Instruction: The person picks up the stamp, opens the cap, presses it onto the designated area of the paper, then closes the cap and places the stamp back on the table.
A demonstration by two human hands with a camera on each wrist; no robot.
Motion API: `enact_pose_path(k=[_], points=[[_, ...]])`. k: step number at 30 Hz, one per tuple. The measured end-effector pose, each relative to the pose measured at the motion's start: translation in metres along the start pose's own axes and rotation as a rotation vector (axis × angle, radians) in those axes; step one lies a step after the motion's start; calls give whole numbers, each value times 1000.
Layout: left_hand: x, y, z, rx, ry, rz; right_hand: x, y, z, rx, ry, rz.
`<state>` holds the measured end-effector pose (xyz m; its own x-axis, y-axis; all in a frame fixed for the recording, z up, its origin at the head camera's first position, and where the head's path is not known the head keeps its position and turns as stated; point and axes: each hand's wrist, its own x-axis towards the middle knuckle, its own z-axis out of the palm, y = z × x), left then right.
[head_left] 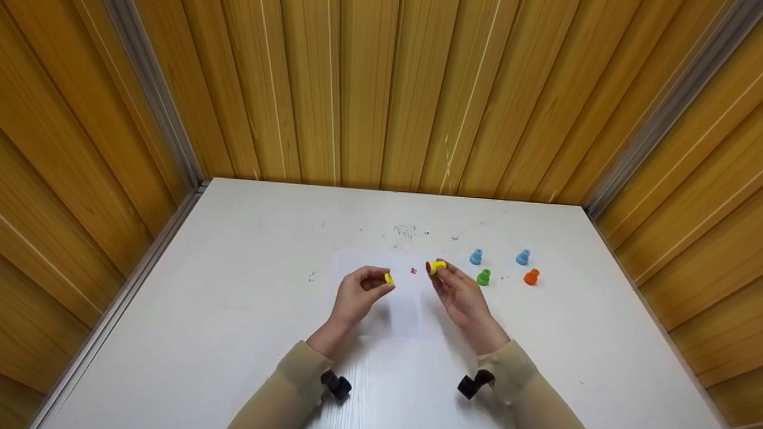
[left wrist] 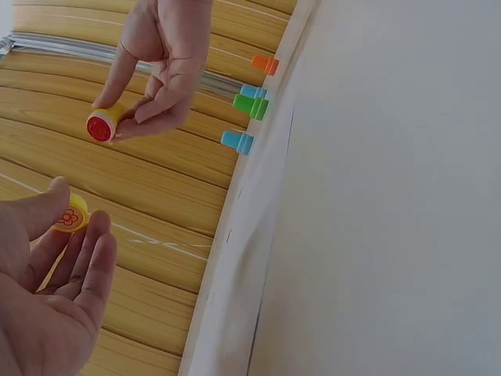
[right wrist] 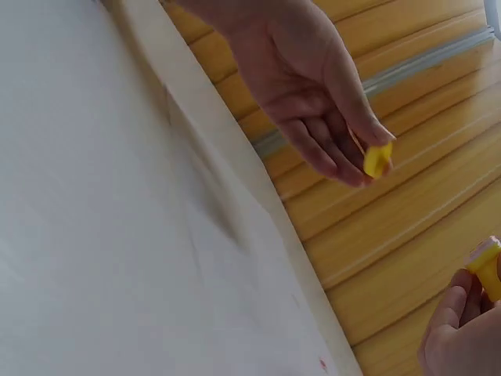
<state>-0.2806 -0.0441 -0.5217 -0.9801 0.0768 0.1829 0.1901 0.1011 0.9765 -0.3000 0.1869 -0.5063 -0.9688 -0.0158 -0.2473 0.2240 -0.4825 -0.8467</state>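
My right hand (head_left: 462, 295) grips a yellow toy stamp (head_left: 440, 266) by its body, its round red face turned to the left. In the left wrist view that red stamping face (left wrist: 99, 128) shows plainly. My left hand (head_left: 360, 292) pinches the stamp's yellow cap (head_left: 388, 278) between thumb and fingers; a flower print shows on the cap (left wrist: 72, 218) in the left wrist view. Cap and stamp are apart, both held above a white sheet of paper (head_left: 387, 322). A small red print (head_left: 413, 271) lies on the paper between the hands.
Right of my right hand stand two blue stamps (head_left: 476, 257) (head_left: 523, 257), a green stamp (head_left: 483, 277) and an orange stamp (head_left: 532, 276). Faint dark marks (head_left: 404, 233) dot the white table (head_left: 238, 250) behind the paper. Wood-patterned walls (head_left: 369, 95) enclose the back and sides.
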Motion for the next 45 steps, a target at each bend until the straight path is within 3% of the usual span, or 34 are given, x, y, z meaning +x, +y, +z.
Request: enact_pose_path(k=[11, 19, 28, 45], points=[[-6, 0, 12, 56, -40, 56, -17, 32, 13, 46, -107, 97], [-7, -1, 15, 96, -63, 49, -19, 39, 14, 0, -77, 143], [-8, 0, 15, 157, -71, 59, -20, 43, 14, -82, -82, 115], [-10, -2, 16, 143, -67, 136, -19, 51, 17, -60, -53, 91]])
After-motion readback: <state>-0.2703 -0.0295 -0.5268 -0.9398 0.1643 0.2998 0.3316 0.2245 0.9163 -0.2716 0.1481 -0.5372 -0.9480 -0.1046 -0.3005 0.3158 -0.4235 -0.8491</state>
